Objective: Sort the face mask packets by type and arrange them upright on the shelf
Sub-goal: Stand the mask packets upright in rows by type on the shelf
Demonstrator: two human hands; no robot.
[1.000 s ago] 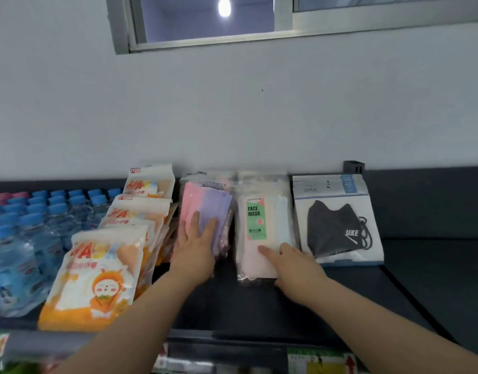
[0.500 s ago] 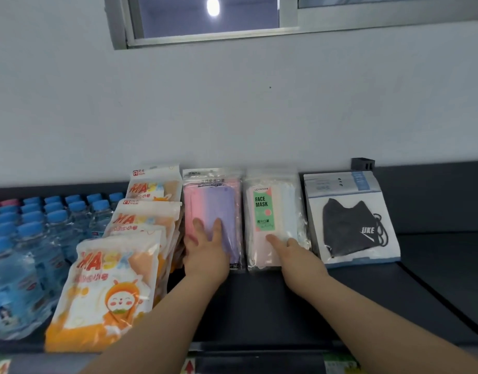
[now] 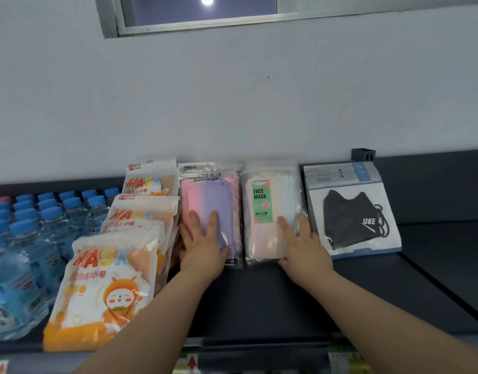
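Observation:
Four kinds of mask packets stand upright along the back of the dark shelf (image 3: pixel 273 300). My left hand (image 3: pixel 204 245) presses flat with straight fingers on the lower part of the pink and purple packet (image 3: pixel 209 195). My right hand (image 3: pixel 302 245) presses flat on the lower right of the pale packet labelled FACE MASK (image 3: pixel 267 201). To the left, a row of several orange and white MASK packets (image 3: pixel 103 287) leans one behind another. The black mask packet (image 3: pixel 351 209) stands at the right, untouched.
Several water bottles with blue caps (image 3: pixel 30 238) fill the shelf's left end. A small black box (image 3: pixel 363 153) sits on the wall ledge behind the black mask packet. The dark shelf runs on to the right, with a raised divider edge (image 3: pixel 442 287).
Both hands have pushed their packets back against the wall, so the two packets stand more upright. The view has shifted slightly lower and closer.

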